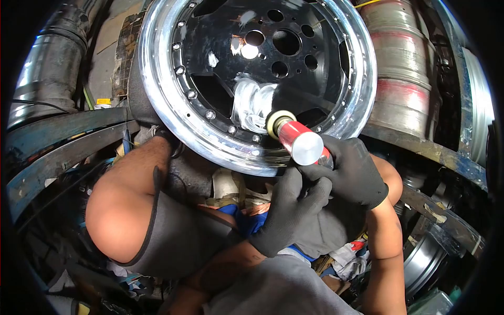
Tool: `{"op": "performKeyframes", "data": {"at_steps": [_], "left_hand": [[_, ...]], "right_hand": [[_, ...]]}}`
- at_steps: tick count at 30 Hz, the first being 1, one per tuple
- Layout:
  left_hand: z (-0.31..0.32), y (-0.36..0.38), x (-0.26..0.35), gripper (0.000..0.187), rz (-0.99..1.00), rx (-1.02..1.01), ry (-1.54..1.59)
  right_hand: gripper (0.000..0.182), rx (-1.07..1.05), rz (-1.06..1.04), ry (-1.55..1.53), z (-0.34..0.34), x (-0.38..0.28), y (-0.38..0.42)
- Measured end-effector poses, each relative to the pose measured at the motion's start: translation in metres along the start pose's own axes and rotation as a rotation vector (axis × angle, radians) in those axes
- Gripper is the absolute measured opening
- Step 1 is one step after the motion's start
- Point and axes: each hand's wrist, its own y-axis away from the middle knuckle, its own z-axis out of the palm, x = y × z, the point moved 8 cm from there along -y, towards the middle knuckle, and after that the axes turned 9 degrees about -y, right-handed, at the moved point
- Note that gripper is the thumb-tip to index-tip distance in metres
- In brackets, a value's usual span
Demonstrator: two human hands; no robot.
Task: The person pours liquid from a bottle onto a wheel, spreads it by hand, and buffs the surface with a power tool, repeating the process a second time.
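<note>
A large wheel with a polished silver rim [160,100] and a black bolted centre fills the upper middle. Whitish swirl smears [247,102] mark its black face. My right hand [352,170], in a dark glove, is wrapped round a red power tool [294,134], whose round pale pad touches or hovers at the face beside the smears; which one, I cannot tell. My left hand [291,210], also gloved, lies just below the tool, thumb and fingers raised and apart, near the right hand. Nothing shows between its fingers.
Stacked metal wheel barrels [401,63] stand at the right, another [47,73] at the left. Blue metal rails [68,131] run along both sides. My bent knees flank the wheel's lower edge. Rags [349,262] and another wheel [422,265] lie at the lower right.
</note>
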Motion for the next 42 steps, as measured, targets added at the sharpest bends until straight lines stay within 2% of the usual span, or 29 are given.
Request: {"op": "performKeyframes", "data": {"at_steps": [2, 5, 7, 13, 16, 22, 25, 28, 31, 38, 40, 42], "left_hand": [[0.000, -0.001, -0.002, 0.024, 0.015, -0.007, 0.003], [-0.001, -0.001, -0.004, 0.023, 0.025, 0.021, 0.063], [0.002, 0.001, -0.004, 0.021, 0.002, 0.053, 0.128], [0.001, 0.000, -0.007, 0.025, -0.003, -0.014, 0.061], [0.003, 0.000, -0.008, 0.027, 0.001, 0.030, 0.202], [0.000, 0.001, -0.018, 0.027, -0.013, 0.036, 0.161], [0.005, -0.001, -0.014, 0.027, 0.008, -0.044, 0.223], [0.002, -0.003, -0.018, 0.026, 0.021, 0.012, 0.216], [0.004, -0.001, -0.022, 0.025, -0.033, -0.017, 0.261], [0.003, -0.003, -0.020, 0.026, -0.013, -0.015, 0.254], [0.005, -0.003, -0.020, 0.026, -0.066, -0.050, 0.279], [0.003, -0.005, -0.016, 0.025, -0.019, -0.045, 0.226]], "right_hand": [[0.041, -0.005, 0.055, -0.015, -0.002, 0.000, 0.000], [0.040, 0.048, -0.055, -0.043, 0.001, 0.000, 0.000], [0.040, 0.027, -0.050, -0.004, 0.000, 0.001, 0.002], [0.039, 0.023, -0.038, -0.001, 0.001, 0.006, 0.003], [0.039, 0.040, -0.059, -0.001, 0.001, 0.004, 0.003], [0.039, 0.036, -0.092, 0.037, 0.001, 0.005, 0.003], [0.038, 0.030, -0.064, 0.040, 0.000, 0.005, 0.003], [0.037, 0.008, -0.071, 0.047, 0.000, 0.005, 0.002], [0.036, -0.014, -0.090, 0.050, 0.001, 0.005, 0.001], [0.035, -0.008, -0.121, 0.056, 0.003, 0.004, 0.000], [0.035, -0.002, -0.081, 0.040, -0.001, 0.005, 0.001], [0.035, 0.007, -0.068, 0.019, -0.001, 0.005, 0.001]]}}
